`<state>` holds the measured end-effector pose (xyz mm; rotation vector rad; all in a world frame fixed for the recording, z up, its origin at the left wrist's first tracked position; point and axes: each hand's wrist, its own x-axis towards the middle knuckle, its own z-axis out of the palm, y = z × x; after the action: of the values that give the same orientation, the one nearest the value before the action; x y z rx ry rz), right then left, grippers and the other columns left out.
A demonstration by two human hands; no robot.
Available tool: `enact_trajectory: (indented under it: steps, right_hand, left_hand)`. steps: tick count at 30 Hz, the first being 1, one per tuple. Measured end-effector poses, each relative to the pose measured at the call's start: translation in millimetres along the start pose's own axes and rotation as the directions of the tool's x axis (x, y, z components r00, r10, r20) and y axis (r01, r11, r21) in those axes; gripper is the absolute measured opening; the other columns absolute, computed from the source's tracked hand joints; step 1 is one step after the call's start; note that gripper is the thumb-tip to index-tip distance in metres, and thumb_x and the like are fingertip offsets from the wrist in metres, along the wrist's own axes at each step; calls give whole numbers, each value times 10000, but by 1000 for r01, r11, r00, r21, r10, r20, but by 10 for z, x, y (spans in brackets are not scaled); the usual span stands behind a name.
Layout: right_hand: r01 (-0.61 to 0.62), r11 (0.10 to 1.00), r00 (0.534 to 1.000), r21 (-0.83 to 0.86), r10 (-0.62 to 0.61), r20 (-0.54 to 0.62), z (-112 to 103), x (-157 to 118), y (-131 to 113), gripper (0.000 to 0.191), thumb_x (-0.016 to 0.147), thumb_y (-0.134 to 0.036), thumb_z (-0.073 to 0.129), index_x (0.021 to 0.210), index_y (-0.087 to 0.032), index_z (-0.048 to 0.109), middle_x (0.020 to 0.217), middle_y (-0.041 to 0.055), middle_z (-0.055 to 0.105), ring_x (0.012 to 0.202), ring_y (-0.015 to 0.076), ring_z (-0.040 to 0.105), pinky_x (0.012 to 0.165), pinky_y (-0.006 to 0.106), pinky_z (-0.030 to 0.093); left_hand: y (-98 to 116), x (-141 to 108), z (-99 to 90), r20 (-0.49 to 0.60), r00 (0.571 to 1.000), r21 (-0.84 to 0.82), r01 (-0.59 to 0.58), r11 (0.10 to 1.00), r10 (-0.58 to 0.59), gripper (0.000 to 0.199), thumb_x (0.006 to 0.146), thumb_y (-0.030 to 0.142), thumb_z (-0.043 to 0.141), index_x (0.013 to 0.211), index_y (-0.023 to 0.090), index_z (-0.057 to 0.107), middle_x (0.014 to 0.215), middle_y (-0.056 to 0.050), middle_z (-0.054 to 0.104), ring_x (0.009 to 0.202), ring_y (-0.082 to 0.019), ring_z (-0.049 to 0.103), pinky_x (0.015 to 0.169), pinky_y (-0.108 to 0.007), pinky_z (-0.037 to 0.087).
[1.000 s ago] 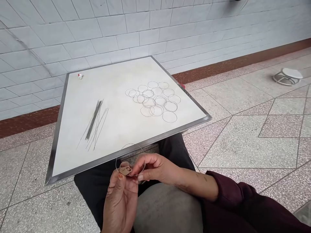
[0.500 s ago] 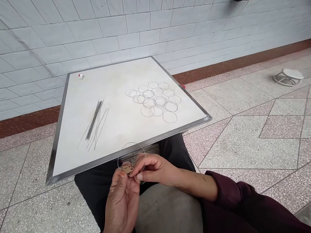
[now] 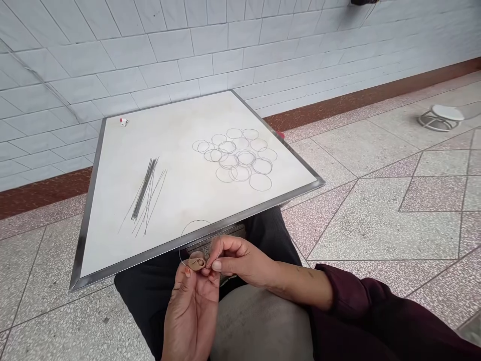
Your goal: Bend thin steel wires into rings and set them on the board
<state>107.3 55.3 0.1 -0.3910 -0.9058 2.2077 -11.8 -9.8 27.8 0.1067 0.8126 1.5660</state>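
Two groups of wire lie on the white counter, which has a metal rim and stands on a speckled tiled floor beside a white tiled wall with a brown skirting band. To the left is a bundle of straight wires, fanned out at its lower end; to the right, well apart from it, is a cluster of wire rings, several overlapping. A small red-and-white object sits near the counter's far left corner. A low white stool stands on the floor far to the right.

Below the counter's near edge, over the person's lap, both hands meet. The left hand is curled, its thumb and fingers closed on a small tan roll of tape. The right hand pinches with thumb and forefinger closed at the same spot, touching the roll and the bottom of a wire loop that rises from between the fingertips. No writing or labels can be read.
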Motion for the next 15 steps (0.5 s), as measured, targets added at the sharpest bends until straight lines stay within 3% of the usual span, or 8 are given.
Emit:
enact_trajectory:
  steps: [4,11,15]
  right_hand:
    - [-16,999,998,45,19,-60,12,9,37,230,761,-319,815,790,-154,657,770,-9,708,717,83,672,655,201,531]
    - [-20,997,992,79,30,-120,9,33,87,264,701,-291,859,770,-139,654,784,-1,728,742,94,697,684,209,531]
    - [2,998,995,70,5,-96,9,48,91,274,686,-271,869,780,-140,647,775,-11,716,643,73,653,636,208,520]
  left_hand:
    - [-18,17,-9,-14,1000,-5,-15,1000,15,123,730,245,816,781,193,717,867,0,690,792,-111,642,777,-220,564]
    - [-16,47,-13,-33,999,14,-31,999,31,108,742,257,807,764,209,713,789,12,692,739,-105,648,759,-209,569]
    - [-27,48,-6,-80,996,44,-38,998,41,148,705,270,836,763,204,717,789,15,705,767,-102,662,793,-196,566]
